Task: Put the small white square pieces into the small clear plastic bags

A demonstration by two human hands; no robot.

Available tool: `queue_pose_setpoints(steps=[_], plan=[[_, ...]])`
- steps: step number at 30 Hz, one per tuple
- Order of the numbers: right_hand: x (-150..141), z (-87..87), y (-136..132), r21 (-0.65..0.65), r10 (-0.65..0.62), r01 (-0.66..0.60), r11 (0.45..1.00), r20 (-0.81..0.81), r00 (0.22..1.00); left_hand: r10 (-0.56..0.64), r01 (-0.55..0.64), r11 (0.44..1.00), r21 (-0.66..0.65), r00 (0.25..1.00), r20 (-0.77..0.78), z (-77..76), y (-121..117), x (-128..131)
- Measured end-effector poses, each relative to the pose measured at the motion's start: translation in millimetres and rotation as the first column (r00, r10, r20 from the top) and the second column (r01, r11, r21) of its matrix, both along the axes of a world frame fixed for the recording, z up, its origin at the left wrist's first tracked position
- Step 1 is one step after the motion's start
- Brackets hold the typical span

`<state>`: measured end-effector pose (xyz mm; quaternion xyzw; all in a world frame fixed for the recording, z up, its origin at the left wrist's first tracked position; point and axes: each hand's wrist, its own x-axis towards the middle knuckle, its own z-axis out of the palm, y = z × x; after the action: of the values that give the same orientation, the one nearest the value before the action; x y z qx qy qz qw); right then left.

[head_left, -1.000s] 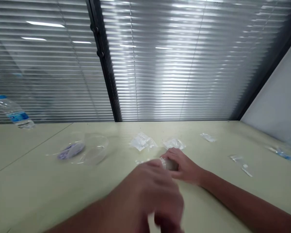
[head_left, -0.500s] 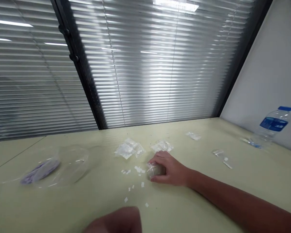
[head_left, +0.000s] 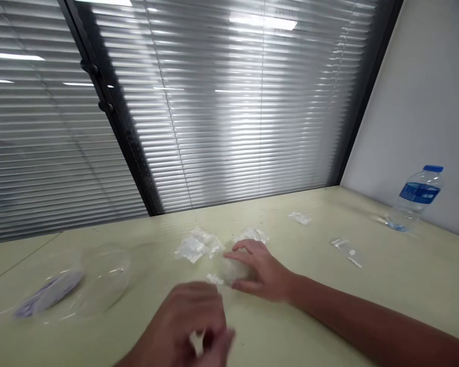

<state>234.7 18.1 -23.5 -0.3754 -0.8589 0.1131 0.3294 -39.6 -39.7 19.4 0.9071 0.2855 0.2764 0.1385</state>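
My right hand [head_left: 258,270] curves its thumb and fingers around a clear, rounded see-through object [head_left: 232,269] on the table; its exact kind is hard to make out. Nearer to me, my left hand [head_left: 193,321] is raised with its fingers curled and the thumb brought against them. Motion blurs it, and anything between its fingertips cannot be made out. Small white paper bits [head_left: 214,279] lie just left of the clear object. Behind it are a crumpled clear-and-white plastic packet [head_left: 199,244] and a second packet [head_left: 251,234].
On the left lies a clear plastic bag [head_left: 109,285] with a purplish bundle [head_left: 49,294]. Toward the right are a small clear packet [head_left: 346,251], another packet [head_left: 300,218] farther back, and a water bottle [head_left: 418,193] by the wall. Window blinds [head_left: 229,127] stand behind the table.
My left hand has come up and forward from the bottom edge, now covering most of the loose paper bits. My right hand stays at the clear object, its fingers a little wider apart.
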Motion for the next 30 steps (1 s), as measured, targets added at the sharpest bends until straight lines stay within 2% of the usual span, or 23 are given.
queue_pose_setpoints(steps=[1, 2, 3, 5, 8, 11, 14, 17, 18, 20, 22, 30], plan=[[0.7, -1.3, 1.7, 0.045, -0.063, 0.063, 0.997, 0.016, 0.998, 0.030, -0.032, 0.999, 0.038, 0.998, 0.049, 14.5, 11.7, 13.9], [2.3, -3.4, 4.7, 0.090, -0.142, 0.139, 0.986, 0.027, 0.990, 0.050, -0.054, 0.997, 0.061, 0.996, 0.067, 21.1, 23.1, 22.5], [5.0, -6.2, 9.0, 0.133, -0.229, 0.223, 0.966, 0.028, 0.973, 0.084, -0.093, 0.992, 0.089, 0.992, 0.098, 20.8, 33.7, 26.3], [14.1, -13.0, 20.7, 0.190, -0.391, 0.382, 0.905, 0.016, 0.920, 0.146, -0.155, 0.982, 0.110, 0.985, 0.088, 8.1, 50.5, 23.1], [36.1, -21.3, 41.1, 0.202, -0.551, 0.533, 0.821, 0.042, 0.833, 0.168, -0.172, 0.978, 0.115, 0.985, 0.043, -11.3, 61.8, 10.9], [64.4, -22.2, 58.7, 0.154, -0.670, 0.653, 0.741, 0.104, 0.735, 0.171, -0.170, 0.979, 0.111, 0.985, 0.001, -13.7, 61.4, 7.0], [96.6, -17.4, 71.5, 0.165, -0.785, 0.768, 0.619, 0.166, 0.597, 0.155, -0.150, 0.983, 0.106, 0.987, -0.039, -10.8, 59.1, 9.2], [126.8, -13.4, 77.9, 0.161, -0.884, 0.887, 0.432, 0.270, 0.381, 0.142, -0.137, 0.986, 0.095, 0.989, -0.049, -11.5, 59.1, 10.4], [134.5, -12.7, 78.3, 0.141, -0.885, 0.899, 0.414, 0.294, 0.361, 0.140, -0.135, 0.987, 0.091, 0.989, -0.046, -12.2, 59.4, 10.3], [143.9, -12.0, 77.1, 0.108, -0.877, 0.909, 0.403, 0.329, 0.350, 0.136, -0.133, 0.987, 0.086, 0.990, -0.035, -13.2, 59.8, 10.0], [144.4, -11.5, 74.6, 0.089, -0.862, 0.898, 0.431, 0.336, 0.380, 0.129, -0.126, 0.988, 0.087, 0.991, -0.024, -13.7, 59.6, 9.8], [114.6, -6.7, 68.4, -0.008, -0.777, 0.793, 0.609, 0.192, 0.599, 0.107, -0.109, 0.991, 0.082, 0.994, 0.033, -17.9, 58.3, 9.5]])
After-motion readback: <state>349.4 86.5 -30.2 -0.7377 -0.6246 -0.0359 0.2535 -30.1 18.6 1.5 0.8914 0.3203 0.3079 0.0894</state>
